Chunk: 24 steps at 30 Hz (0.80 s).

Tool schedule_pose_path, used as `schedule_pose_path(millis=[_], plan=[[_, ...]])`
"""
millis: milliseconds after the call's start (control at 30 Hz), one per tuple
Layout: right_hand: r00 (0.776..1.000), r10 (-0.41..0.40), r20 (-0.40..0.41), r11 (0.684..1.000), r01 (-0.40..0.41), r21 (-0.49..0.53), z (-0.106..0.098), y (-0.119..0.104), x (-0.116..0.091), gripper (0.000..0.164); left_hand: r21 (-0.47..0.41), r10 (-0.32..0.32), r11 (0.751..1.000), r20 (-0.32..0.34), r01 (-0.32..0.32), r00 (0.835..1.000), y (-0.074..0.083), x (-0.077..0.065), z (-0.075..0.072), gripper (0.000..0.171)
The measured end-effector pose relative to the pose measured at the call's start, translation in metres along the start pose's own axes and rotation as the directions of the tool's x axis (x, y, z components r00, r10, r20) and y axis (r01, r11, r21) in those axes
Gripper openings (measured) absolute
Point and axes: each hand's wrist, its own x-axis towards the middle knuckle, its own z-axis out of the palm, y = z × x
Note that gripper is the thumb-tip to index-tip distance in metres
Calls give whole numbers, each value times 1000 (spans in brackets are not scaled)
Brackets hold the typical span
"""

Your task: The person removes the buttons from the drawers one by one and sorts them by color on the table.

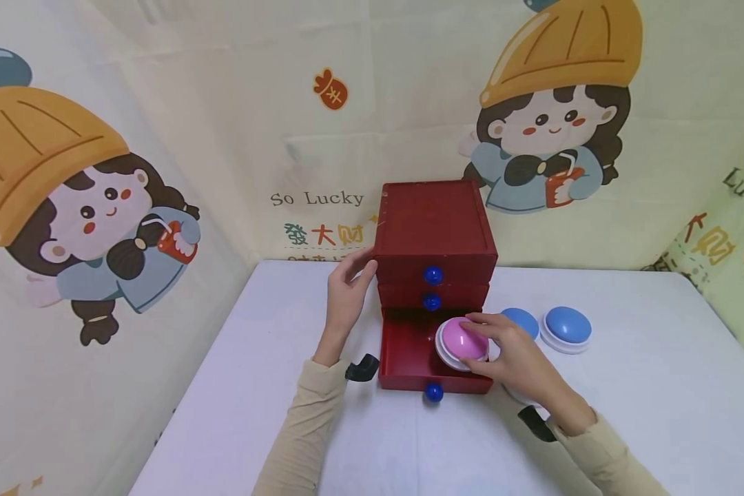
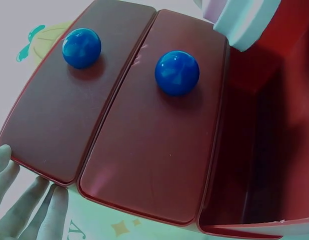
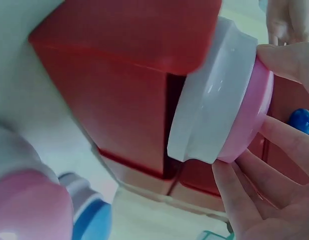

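Observation:
A red chest of small drawers (image 1: 435, 219) stands on the table, its bottom drawer (image 1: 403, 351) pulled out and the two above it closed. My right hand (image 1: 514, 351) grips a round push button with a pink dome (image 1: 461, 337) and white base (image 3: 209, 95), tilted over the right part of that drawer. In the right wrist view, thumb and fingertips pinch its pink rim. My left hand (image 1: 347, 293) rests its extended fingers against the chest's left side near the top; the left wrist view shows the fingertips (image 2: 57, 200) at the edge of the top drawer front.
Right of the chest lie two blue-domed buttons, one (image 1: 568, 325) fully visible, the other (image 1: 521, 322) partly behind my right hand. Another pink button (image 3: 32, 205) shows in the right wrist view. Blue round knobs (image 1: 433, 393) stick out from the drawers. A printed cloth (image 1: 322, 151) hangs behind.

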Motion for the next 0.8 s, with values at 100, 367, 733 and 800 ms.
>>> schedule_pose_path(millis=[100, 367, 733, 800], plan=[[1000, -17, -26, 1000, 16, -27, -4, 1, -2, 58, -4, -8, 1000, 1, 8, 1000, 0, 0, 0, 35], [995, -36, -89, 998, 31, -61, -15, 8, -12, 58, -10, -10, 1000, 2, 10, 1000, 1, 0, 0, 36], [995, 12, -97, 998, -17, -56, -23, 21, -30, 62, -3, -8, 1000, 4, 8, 1000, 1, 1, 0, 38], [995, 19, -103, 998, -25, -52, -25, 23, -32, 62, -4, -6, 1000, 3, 6, 1000, 1, 1, 0, 37]])
